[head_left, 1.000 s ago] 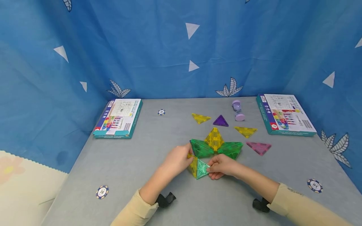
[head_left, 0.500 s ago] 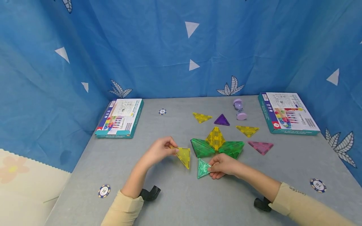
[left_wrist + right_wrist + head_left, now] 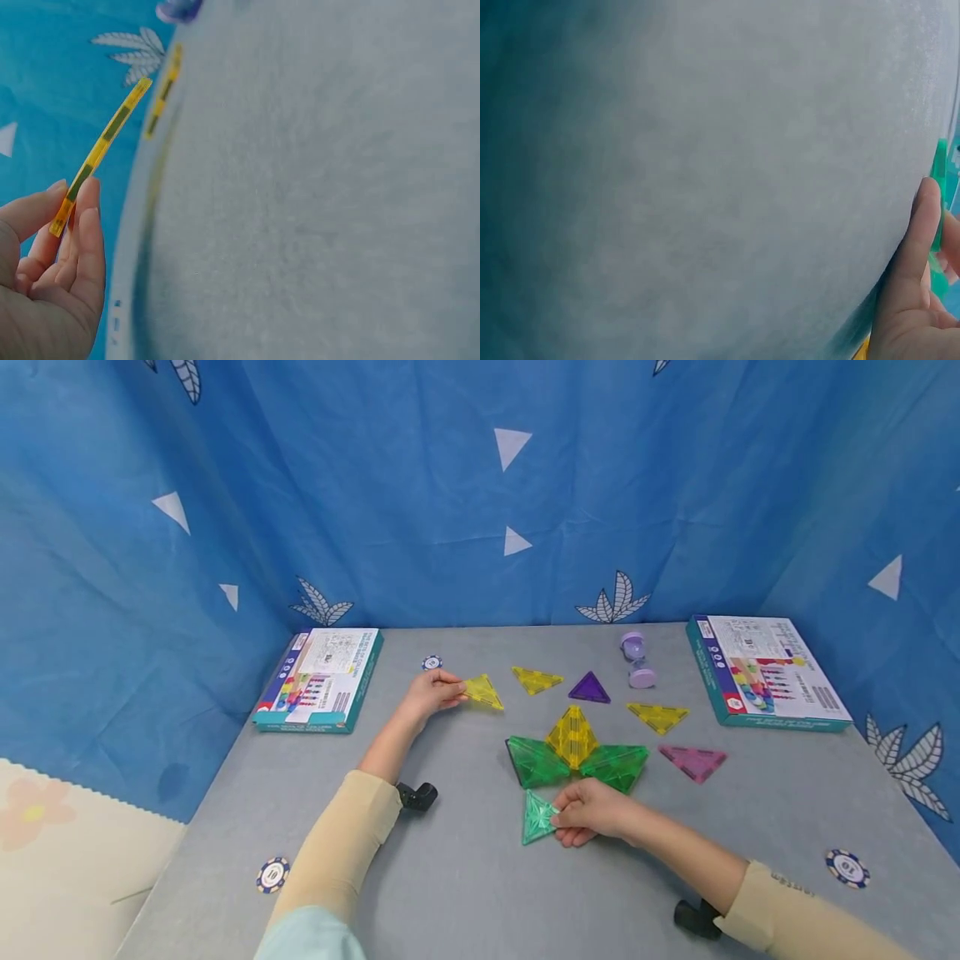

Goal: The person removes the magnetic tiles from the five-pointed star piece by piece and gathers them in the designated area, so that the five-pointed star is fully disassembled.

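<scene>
My left hand (image 3: 435, 695) pinches a yellow triangular magnetic tile (image 3: 484, 692) at one corner, left of another yellow tile (image 3: 537, 680). The left wrist view shows the held yellow tile (image 3: 101, 157) edge-on between thumb and fingers. With my right hand (image 3: 592, 811) I pinch a light-green triangular tile (image 3: 537, 818) in front of the built shape. That shape has two green winged parts (image 3: 537, 763) and a raised yellow part (image 3: 572, 738) between them. In the right wrist view the light-green tile (image 3: 939, 187) shows only as a narrow strip at the edge.
A purple triangle (image 3: 589, 687), a yellow tile (image 3: 658, 717) and a pink tile (image 3: 693, 762) lie around the shape. A lilac hourglass (image 3: 637, 660) stands behind. Boxes sit at the back left (image 3: 318, 680) and back right (image 3: 768, 672). Poker chips (image 3: 273, 875) lie near the table's sides.
My left hand has drawn the yellow tile away from the light-green one, first to the left, then farther back across the table. My right hand stays in place with the light-green tile.
</scene>
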Motion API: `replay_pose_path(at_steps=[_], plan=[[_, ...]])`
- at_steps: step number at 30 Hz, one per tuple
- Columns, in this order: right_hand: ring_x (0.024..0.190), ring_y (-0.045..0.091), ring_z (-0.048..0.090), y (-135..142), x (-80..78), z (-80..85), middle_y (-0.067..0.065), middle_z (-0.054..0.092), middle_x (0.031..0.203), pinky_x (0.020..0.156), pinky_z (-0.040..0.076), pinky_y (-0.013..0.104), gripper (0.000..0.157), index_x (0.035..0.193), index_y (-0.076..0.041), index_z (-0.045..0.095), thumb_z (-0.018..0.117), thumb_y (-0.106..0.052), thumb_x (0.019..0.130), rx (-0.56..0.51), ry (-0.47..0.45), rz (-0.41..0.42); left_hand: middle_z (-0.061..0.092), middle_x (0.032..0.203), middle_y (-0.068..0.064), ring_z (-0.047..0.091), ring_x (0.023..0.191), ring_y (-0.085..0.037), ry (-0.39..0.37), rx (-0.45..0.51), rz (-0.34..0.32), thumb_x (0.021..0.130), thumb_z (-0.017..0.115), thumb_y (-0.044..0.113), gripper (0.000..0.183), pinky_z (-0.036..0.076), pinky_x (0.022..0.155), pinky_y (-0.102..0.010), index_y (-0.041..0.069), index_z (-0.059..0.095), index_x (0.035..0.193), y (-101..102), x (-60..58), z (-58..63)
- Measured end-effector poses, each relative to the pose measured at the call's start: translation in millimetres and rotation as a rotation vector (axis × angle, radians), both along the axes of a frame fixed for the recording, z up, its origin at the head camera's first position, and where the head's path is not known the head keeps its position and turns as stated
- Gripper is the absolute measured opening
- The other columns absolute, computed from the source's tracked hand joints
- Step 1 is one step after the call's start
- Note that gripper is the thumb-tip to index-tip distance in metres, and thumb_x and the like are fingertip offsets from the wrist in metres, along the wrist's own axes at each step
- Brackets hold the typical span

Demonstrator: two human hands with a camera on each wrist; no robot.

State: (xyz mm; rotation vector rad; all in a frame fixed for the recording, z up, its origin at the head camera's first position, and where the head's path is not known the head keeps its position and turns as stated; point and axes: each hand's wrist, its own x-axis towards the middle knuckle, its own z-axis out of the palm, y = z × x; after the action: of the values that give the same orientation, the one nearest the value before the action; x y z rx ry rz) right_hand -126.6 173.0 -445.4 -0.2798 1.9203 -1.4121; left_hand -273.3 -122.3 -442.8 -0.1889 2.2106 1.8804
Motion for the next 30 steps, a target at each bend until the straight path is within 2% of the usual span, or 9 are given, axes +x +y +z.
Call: replay_pose_path(at_steps=[3, 7, 11, 13, 18, 20, 25, 30], plan=[[0.062, 0.016, 0.064, -0.2, 1.4, -1.9, 0.010, 0.065, 0.073, 0.058, 0.054, 0.030, 0.018, 0.097, 0.007, 0.061, 0.064, -0.008, 0.086, -0.001, 0.000, 0.001, 0.063, 0.095, -0.013, 0.067, 0.085, -0.022, -0.034, -0.002, 0.035, 0.088, 0.065, 0.009, 0.020, 0.052, 0.077, -0.031, 0.000, 0.057, 0.104, 0.8, -6.4, -2.1], [0.062, 0.016, 0.064, -0.1, 2.4, -3.2, 0.009, 0.066, 0.073, 0.058, 0.054, 0.030, 0.017, 0.096, 0.006, 0.062, 0.064, -0.007, 0.086, 0.002, 0.001, -0.002, 0.063, 0.096, -0.014, 0.068, 0.078, -0.018, -0.072, 0.017, 0.060, 0.088, 0.064, 0.007, 0.018, 0.053, 0.073, -0.027, -0.002, 0.056, 0.102, -1.5, -11.0, -7.0], [0.062, 0.015, 0.064, 0.0, 3.0, -3.3, 0.009, 0.066, 0.073, 0.058, 0.054, 0.030, 0.017, 0.096, 0.006, 0.061, 0.064, -0.008, 0.086, 0.009, -0.001, -0.010, 0.062, 0.091, -0.013, 0.066, 0.067, -0.011, -0.061, -0.028, 0.054, 0.086, 0.065, 0.006, 0.018, 0.053, 0.064, -0.022, -0.003, 0.055, 0.098, -5.2, -11.1, -15.7], [0.062, 0.016, 0.064, -0.3, 3.1, -3.4, 0.010, 0.066, 0.073, 0.058, 0.054, 0.030, 0.018, 0.096, 0.006, 0.061, 0.064, -0.008, 0.086, 0.011, -0.004, -0.014, 0.062, 0.089, -0.013, 0.065, 0.066, -0.010, -0.031, -0.117, 0.030, 0.085, 0.067, 0.008, 0.019, 0.052, 0.063, -0.022, -0.002, 0.055, 0.096, -7.3, -8.7, -17.1], [0.062, 0.016, 0.064, -1.8, 2.8, -2.2, 0.010, 0.066, 0.073, 0.058, 0.054, 0.031, 0.019, 0.097, 0.007, 0.061, 0.064, -0.009, 0.086, 0.015, -0.001, -0.020, 0.063, 0.085, -0.010, 0.062, 0.068, -0.013, 0.061, -0.411, -0.028, 0.084, 0.070, 0.018, 0.020, 0.050, 0.060, -0.024, 0.004, 0.057, 0.088, -11.4, -4.3, -17.2], [0.062, 0.016, 0.064, -1.9, 2.6, -1.3, 0.010, 0.066, 0.073, 0.058, 0.054, 0.031, 0.019, 0.097, 0.007, 0.061, 0.064, -0.009, 0.086, 0.018, 0.003, -0.022, 0.063, 0.084, -0.009, 0.062, 0.069, -0.015, 0.085, -0.496, -0.048, 0.084, 0.070, 0.020, 0.020, 0.049, 0.059, -0.025, 0.005, 0.056, 0.085, -11.8, -3.5, -16.3], [0.062, 0.016, 0.064, -1.4, 2.1, -0.2, 0.010, 0.066, 0.074, 0.058, 0.054, 0.032, 0.020, 0.098, 0.007, 0.061, 0.064, -0.009, 0.087, 0.029, 0.004, -0.022, 0.061, 0.079, -0.007, 0.056, 0.068, -0.017, 0.109, -0.631, -0.082, 0.085, 0.068, 0.025, 0.022, 0.044, 0.057, -0.026, 0.007, 0.057, 0.083, -10.2, -1.4, -10.8], [0.062, 0.017, 0.064, -1.6, 1.0, -0.9, 0.010, 0.066, 0.073, 0.058, 0.054, 0.032, 0.019, 0.097, 0.007, 0.061, 0.063, -0.009, 0.087, 0.028, 0.009, -0.019, 0.058, 0.080, -0.007, 0.052, 0.070, -0.019, 0.111, -0.719, -0.091, 0.084, 0.069, 0.027, 0.024, 0.042, 0.058, -0.028, 0.007, 0.057, 0.084, -8.3, 0.7, -6.6]])
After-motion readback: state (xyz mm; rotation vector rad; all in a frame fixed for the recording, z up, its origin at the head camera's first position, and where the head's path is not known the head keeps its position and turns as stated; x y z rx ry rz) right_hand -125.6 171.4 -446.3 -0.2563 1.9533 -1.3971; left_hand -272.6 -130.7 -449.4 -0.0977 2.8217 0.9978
